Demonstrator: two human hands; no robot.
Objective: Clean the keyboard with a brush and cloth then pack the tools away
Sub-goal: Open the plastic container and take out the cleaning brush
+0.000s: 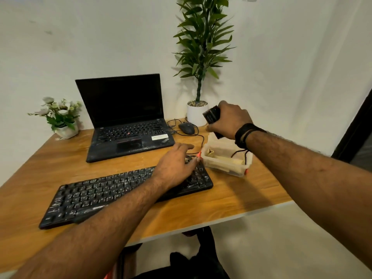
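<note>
A dusty black keyboard point(96, 196) lies slantwise on the wooden desk point(231, 196). My left hand point(175, 164) rests flat on its right end, fingers straight and reaching toward a clear plastic box point(227, 164) with red clips. Inside the box lies a yellowish cloth point(223, 158). Above the box's far side, my right hand point(229, 119) grips a black brush point(211, 115), its dark head sticking out to the left of my fist. A black cord hangs from my wrist into the box.
An open black laptop point(124, 117) stands behind the keyboard. A wired mouse point(186, 128) and its cable lie beside it. A tall plant in a white pot point(196, 115) stands at the back; a small flower pot point(64, 127) at the far left.
</note>
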